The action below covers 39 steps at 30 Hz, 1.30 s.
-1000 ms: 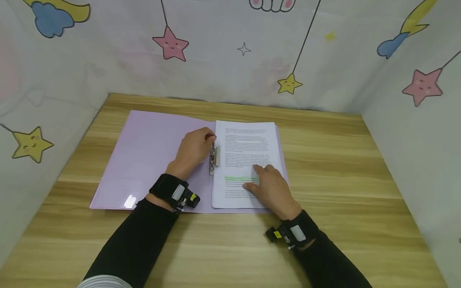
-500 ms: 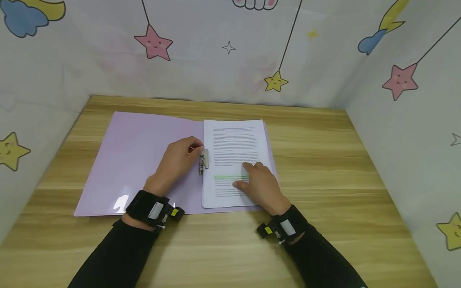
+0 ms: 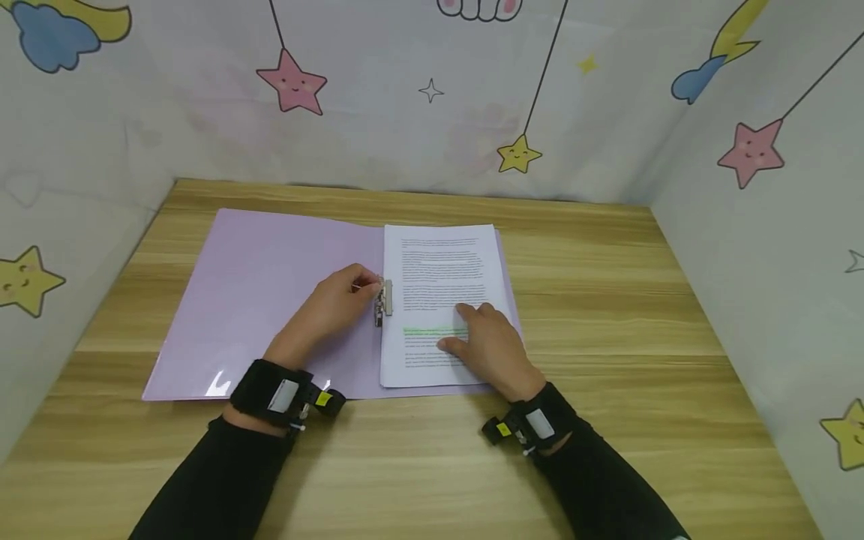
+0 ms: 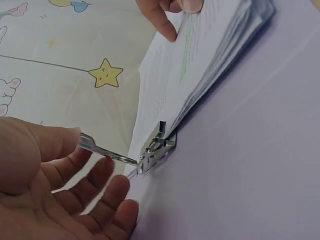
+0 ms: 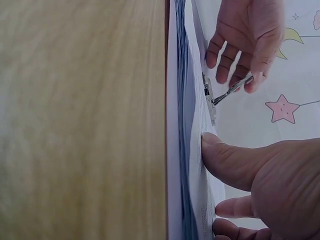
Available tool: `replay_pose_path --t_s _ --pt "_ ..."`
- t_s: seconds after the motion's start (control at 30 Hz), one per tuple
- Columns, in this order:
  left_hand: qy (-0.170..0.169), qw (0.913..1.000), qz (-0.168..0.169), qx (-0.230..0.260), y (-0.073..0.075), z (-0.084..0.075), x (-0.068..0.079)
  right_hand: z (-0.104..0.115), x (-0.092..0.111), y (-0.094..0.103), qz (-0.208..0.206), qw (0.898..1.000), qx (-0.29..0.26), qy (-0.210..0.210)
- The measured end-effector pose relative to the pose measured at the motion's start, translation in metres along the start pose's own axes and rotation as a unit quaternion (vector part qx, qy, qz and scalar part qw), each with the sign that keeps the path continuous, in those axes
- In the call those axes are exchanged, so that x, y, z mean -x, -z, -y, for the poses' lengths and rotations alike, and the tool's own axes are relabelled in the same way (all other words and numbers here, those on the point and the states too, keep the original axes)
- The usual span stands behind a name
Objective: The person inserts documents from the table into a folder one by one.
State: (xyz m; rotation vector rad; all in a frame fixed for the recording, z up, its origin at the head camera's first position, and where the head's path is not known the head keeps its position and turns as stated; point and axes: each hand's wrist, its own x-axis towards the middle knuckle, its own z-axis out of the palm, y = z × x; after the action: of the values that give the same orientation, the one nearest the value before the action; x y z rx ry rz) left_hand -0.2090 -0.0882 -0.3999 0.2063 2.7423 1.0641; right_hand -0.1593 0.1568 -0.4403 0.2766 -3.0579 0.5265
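Note:
A light purple folder (image 3: 283,255) lies spread on the table, with a stack of printed sheets (image 3: 439,259) on its right half. One green highlighted line (image 3: 432,331) crosses the top sheet. Along the stack's left edge sits a metal clip (image 3: 382,304), whose lever (image 4: 107,152) sticks up toward my left hand (image 3: 334,300). My left thumb and forefinger pinch that lever's end; the other fingers are loosely bent below it. My right hand (image 3: 489,345) rests on the top sheet, thumb and fingers spread, pressing the stack. It hides part of the lower text.
The wooden table (image 3: 607,360) extends around the folder on all sides. White cloth walls (image 3: 378,112) with printed stars stand behind and beside it. Each wrist carries a black strap (image 3: 273,394) with a small camera.
My left hand has come lower and nearer to me at the clip, from the clip's upper end. My right hand stays on the sheets. The head view has shifted slightly rightward.

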Motion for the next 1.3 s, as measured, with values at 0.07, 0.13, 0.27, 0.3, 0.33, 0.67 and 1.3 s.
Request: replay_pose_path --t_s 0.07,0.13,0.27,0.3,0.33,0.67,1.3 --pt "0.027 0.9991 0.032 0.012 0.003 0.002 -0.001 0.000 0.000 0.000 -0.002 1.000 0.000 0.002" --pt "0.055 0.9959 0.068 0.024 0.006 0.005 -0.001 0.000 0.000 0.000 -0.002 1.000 0.001 0.003" --pt "0.097 0.9866 0.123 0.046 0.010 0.010 -0.004 0.000 0.000 -0.001 -0.003 1.000 0.001 0.005" --pt "0.100 0.9851 0.132 0.045 0.010 0.012 -0.006 0.000 0.000 -0.001 -0.003 1.000 0.000 0.005" --pt "0.104 0.9841 0.138 0.041 0.010 0.013 -0.007 -0.001 0.000 -0.001 -0.002 1.000 -0.001 0.005" --pt "0.092 0.9856 0.128 -0.061 0.005 0.015 -0.015 -0.003 0.001 -0.003 0.000 1.000 0.000 -0.001" --pt "0.088 0.9867 0.091 -0.102 -0.004 0.009 -0.018 -0.002 0.000 -0.003 -0.015 1.000 0.011 0.013"
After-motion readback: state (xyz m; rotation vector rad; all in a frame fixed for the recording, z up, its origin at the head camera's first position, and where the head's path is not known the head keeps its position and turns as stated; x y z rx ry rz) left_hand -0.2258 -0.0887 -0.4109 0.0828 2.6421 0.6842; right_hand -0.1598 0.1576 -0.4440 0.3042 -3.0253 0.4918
